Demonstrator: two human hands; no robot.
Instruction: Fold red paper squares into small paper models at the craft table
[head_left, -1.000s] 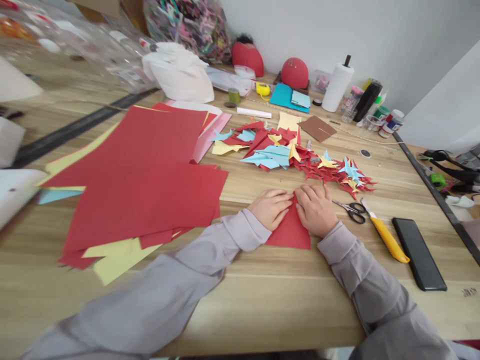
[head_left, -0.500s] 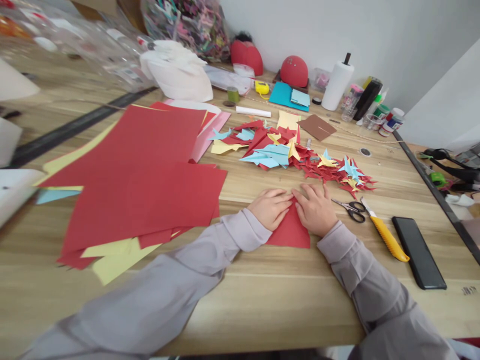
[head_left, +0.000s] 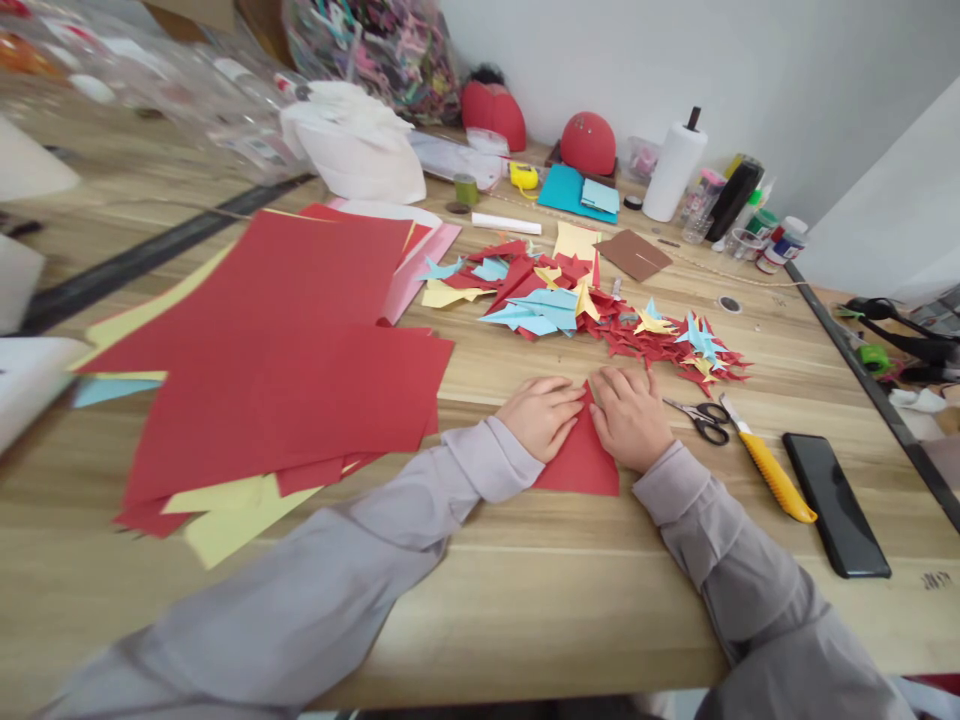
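Note:
A small piece of red paper (head_left: 581, 465), narrowing to a point at its far end, lies flat on the wooden table between my hands. My left hand (head_left: 541, 412) rests on its left side with the fingers stretched toward the tip. On its right edge lies my right hand (head_left: 632, 415), fingers extended and flat. Parts of the paper are hidden under both hands. Just beyond them spreads a pile of folded red, blue and yellow paper pieces (head_left: 547, 310).
Large red paper sheets (head_left: 300, 350) lie at the left. Scissors (head_left: 709, 425), a yellow utility knife (head_left: 772, 475) and a black phone (head_left: 836, 505) lie right of my hands. Several bottles and jars (head_left: 784, 245) stand at the back right, near a white roll (head_left: 676, 170).
My right hand's fingertips have shifted slightly right, away from the paper's tip, which now shows between the hands. My left hand has hardly moved.

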